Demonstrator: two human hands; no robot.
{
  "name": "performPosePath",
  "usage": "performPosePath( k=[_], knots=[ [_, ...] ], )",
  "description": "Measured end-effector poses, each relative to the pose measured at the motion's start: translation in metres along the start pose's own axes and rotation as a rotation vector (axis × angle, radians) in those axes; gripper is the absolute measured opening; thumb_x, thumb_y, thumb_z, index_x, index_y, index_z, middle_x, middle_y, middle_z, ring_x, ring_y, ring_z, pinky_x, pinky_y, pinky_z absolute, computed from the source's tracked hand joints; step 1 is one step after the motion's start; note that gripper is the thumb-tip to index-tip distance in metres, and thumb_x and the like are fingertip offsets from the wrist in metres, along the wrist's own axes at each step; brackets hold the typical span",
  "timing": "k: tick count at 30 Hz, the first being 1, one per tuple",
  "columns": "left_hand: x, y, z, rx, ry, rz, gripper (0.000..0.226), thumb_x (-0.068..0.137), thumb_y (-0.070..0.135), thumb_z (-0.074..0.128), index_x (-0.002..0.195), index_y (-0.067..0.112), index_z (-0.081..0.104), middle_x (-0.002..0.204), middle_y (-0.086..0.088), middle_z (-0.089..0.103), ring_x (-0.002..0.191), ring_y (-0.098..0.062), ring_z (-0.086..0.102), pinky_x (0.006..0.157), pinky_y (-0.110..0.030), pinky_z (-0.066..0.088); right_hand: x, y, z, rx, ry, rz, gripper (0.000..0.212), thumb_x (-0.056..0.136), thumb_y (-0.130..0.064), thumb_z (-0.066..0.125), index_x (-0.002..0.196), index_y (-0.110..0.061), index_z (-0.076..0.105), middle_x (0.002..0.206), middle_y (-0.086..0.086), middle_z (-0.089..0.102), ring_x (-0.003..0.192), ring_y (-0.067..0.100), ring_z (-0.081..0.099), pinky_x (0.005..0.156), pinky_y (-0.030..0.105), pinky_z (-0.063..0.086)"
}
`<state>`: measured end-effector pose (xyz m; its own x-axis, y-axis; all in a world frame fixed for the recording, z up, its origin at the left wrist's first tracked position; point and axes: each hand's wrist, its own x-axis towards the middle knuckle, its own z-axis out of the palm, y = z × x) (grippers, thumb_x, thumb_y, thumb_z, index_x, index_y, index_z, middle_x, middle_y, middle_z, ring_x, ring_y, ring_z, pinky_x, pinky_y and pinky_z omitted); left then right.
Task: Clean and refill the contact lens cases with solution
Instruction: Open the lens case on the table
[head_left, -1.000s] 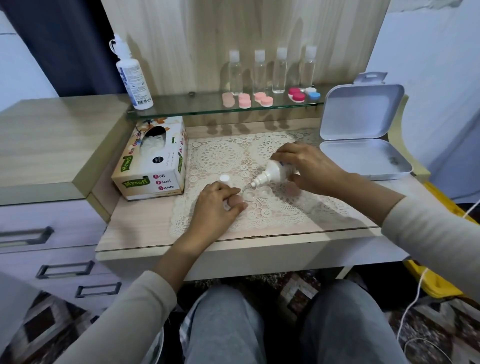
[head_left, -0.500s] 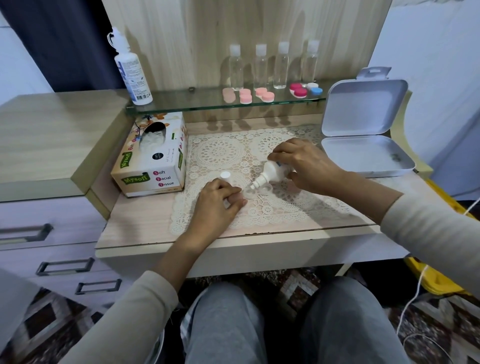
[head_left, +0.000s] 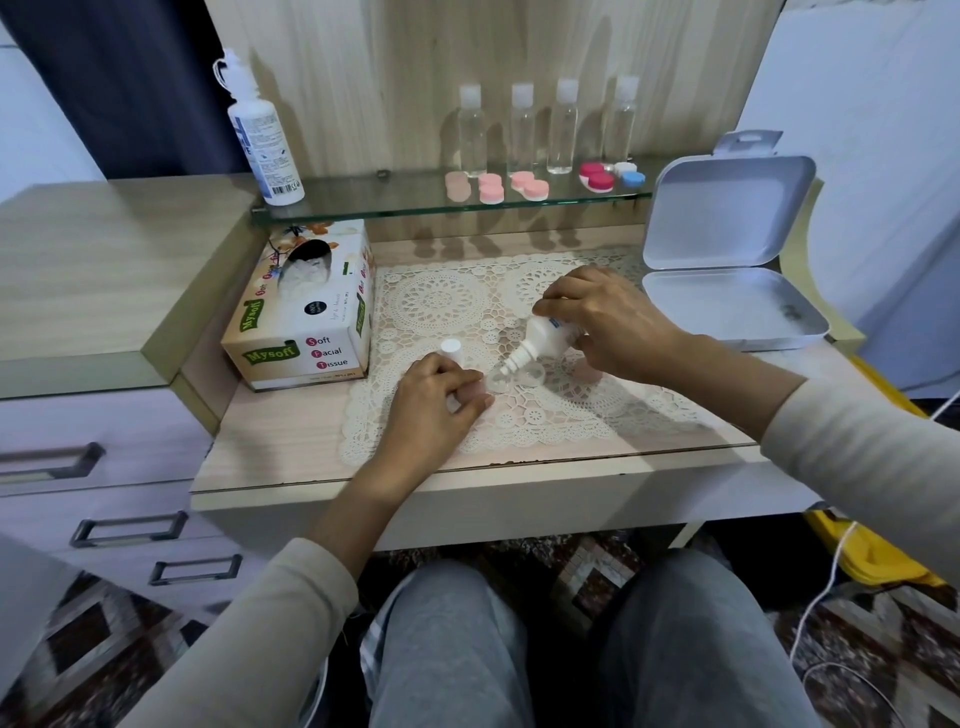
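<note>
On lace mat (head_left: 441, 306): right hand (head_left: 608, 322) grips tilted solution bottle (head_left: 543, 340) over lens case (head_left: 530, 375); left hand (head_left: 431, 400) seemingly pinches it.

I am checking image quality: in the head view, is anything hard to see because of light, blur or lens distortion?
Head view: light is soft, no strong glare; the clear lens case under the tilted bottle nearly vanishes against the lace mat; the wide lens bends the drawers at the left edge.
</note>
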<state>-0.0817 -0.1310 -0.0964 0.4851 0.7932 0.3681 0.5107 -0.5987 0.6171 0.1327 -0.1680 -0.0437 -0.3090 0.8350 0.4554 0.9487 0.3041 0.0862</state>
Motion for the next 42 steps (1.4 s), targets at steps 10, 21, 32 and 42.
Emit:
performPosePath(
  k=[10,21,32,42],
  knots=[
    [0.000,-0.001,0.001,-0.008,0.000,-0.003,0.030,0.077,0.021,0.073,0.105,0.008,0.070,0.099,-0.007,0.058,0.096,-0.022,0.056,0.090,-0.041,0.046,0.000,0.001,0.001,0.002,-0.007,0.013,0.054,0.050,0.015,0.074,0.101,-0.001,0.069,0.095,0.016,0.068,0.083,0.039,0.060,0.077,0.046,0.046],
    [0.000,-0.002,0.001,-0.015,-0.006,-0.009,0.032,0.077,0.022,0.073,0.106,0.009,0.069,0.099,-0.005,0.057,0.096,-0.021,0.055,0.091,-0.040,0.046,0.000,0.000,0.000,0.027,-0.015,0.037,0.051,0.054,0.015,0.070,0.103,-0.001,0.068,0.096,0.016,0.067,0.085,0.038,0.058,0.077,0.045,0.043],
    [0.000,-0.001,0.000,-0.003,0.000,0.004,0.031,0.078,0.023,0.072,0.106,0.009,0.069,0.097,-0.004,0.056,0.094,-0.021,0.055,0.088,-0.041,0.046,-0.009,0.006,0.002,0.066,-0.050,0.110,0.056,0.061,0.006,0.069,0.116,0.000,0.061,0.109,0.017,0.062,0.095,0.037,0.055,0.082,0.041,0.040],
    [0.000,-0.001,0.001,-0.009,0.002,0.000,0.032,0.078,0.022,0.073,0.106,0.007,0.069,0.096,-0.004,0.056,0.095,-0.022,0.055,0.089,-0.042,0.046,-0.015,0.017,-0.010,-0.017,-0.045,0.084,0.055,0.054,0.010,0.074,0.107,-0.001,0.066,0.101,0.017,0.066,0.085,0.039,0.057,0.075,0.045,0.046]
  ],
)
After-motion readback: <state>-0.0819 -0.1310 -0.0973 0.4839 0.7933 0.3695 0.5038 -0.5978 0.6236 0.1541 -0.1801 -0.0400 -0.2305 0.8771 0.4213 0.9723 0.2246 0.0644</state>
